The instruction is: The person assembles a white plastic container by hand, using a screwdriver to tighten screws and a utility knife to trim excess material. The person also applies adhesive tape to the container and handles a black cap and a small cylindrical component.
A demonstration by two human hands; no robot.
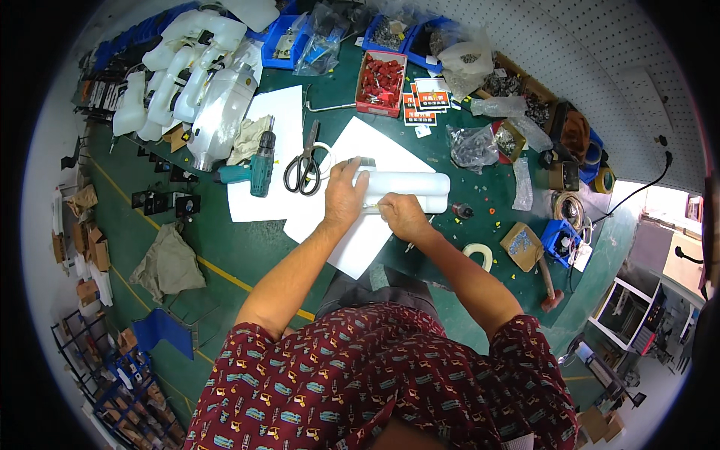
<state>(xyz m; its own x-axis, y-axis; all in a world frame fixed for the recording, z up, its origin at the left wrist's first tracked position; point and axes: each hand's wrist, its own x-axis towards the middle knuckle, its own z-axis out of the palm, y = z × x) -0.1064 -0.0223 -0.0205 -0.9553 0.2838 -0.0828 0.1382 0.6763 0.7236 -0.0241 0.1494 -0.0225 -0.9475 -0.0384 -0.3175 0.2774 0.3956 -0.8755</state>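
A white, translucent plastic container point(409, 184), long and rounded at the right end, lies across white paper sheets near the bench's front edge. My left hand point(345, 196) is wrapped round its left end, close to a small greyish metallic piece point(367, 162). My right hand point(402, 216) is closed against the near side of the container; a thin, small item point(371, 205) shows at its fingertips, its kind unclear. Left of my left hand lie black-handled scissors point(304, 166), a roll of white tape point(327, 156) and a green cordless drill point(260, 169).
Several white plastic tanks point(180, 79) stack at the far left. Behind are a box of red parts point(381, 81) and blue bins point(283, 45). To the right are a small dark-red bottle point(463, 211), a tape roll point(478, 259), a hammer point(550, 281) and a carton point(523, 247).
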